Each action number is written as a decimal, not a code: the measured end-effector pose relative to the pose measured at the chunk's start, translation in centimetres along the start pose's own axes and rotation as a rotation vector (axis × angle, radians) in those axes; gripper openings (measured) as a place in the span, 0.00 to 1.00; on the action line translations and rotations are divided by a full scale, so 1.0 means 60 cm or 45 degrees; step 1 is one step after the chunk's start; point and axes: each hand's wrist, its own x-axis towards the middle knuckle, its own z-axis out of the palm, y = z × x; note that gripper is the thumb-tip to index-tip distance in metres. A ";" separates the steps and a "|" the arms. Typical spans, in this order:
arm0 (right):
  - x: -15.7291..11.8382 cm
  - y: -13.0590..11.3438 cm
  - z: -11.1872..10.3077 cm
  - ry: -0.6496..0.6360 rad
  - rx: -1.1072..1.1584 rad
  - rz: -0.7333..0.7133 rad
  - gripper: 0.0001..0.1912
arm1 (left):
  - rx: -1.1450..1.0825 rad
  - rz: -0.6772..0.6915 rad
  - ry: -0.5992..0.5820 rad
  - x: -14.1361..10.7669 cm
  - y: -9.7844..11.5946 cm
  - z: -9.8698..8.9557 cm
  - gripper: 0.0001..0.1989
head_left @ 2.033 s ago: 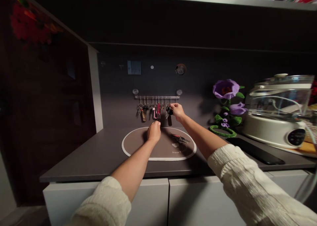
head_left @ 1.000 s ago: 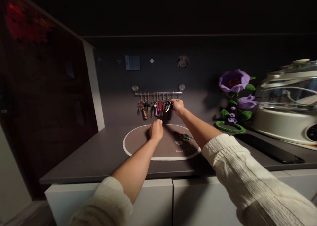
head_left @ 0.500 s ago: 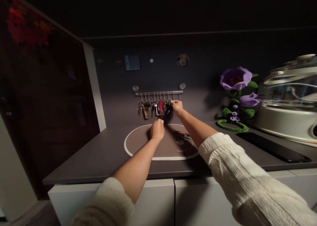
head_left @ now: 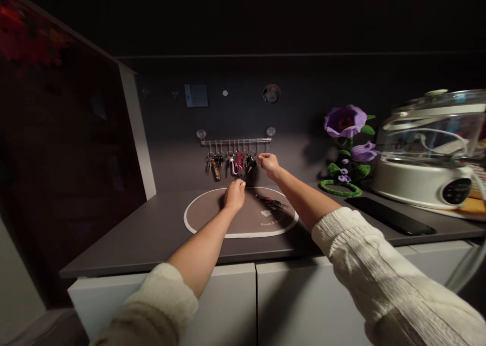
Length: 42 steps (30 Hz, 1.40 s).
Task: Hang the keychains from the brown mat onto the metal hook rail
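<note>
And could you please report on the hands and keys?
Left hand below hanging keys; right hand beside them; both grips unclear. Red-and-dark item lies on the mat, clear of both hands.

R hand (head_left: 269,165) up fwd (L hand (head_left: 234,196) lower)

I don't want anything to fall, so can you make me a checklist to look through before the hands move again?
1. Rail's round end mounts against the wall: ok, both are there.
2. Hanging keys up on the clear rail: ok for the bunches I can see.
3. Something in the right hand: cannot tell; its fingertips are beside the bunches, too small to see between.
4. Space below the hanging keys free: not ok, the left hand appears just under them.
5. Red-and-dark bunch on the mat: ok, lying inside its white border.
6. Black phone flat on the counter: ok.
</note>
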 end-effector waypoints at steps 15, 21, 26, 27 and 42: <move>-0.130 0.007 -0.058 -0.180 0.081 0.118 0.08 | -0.150 0.171 -0.113 -0.009 0.003 0.001 0.06; -0.149 0.038 -0.070 -0.311 -0.081 0.057 0.10 | -0.114 0.174 -0.166 -0.010 0.002 0.000 0.05; -0.149 0.048 -0.082 -0.446 -0.203 0.038 0.10 | -0.100 0.184 -0.193 -0.010 0.001 0.001 0.05; -0.149 0.049 -0.084 -0.458 -0.230 0.033 0.10 | -0.098 0.189 -0.198 -0.010 0.000 0.001 0.05; -0.151 0.040 -0.105 -0.705 -0.471 0.092 0.11 | -0.071 0.194 -0.242 -0.009 -0.004 0.002 0.05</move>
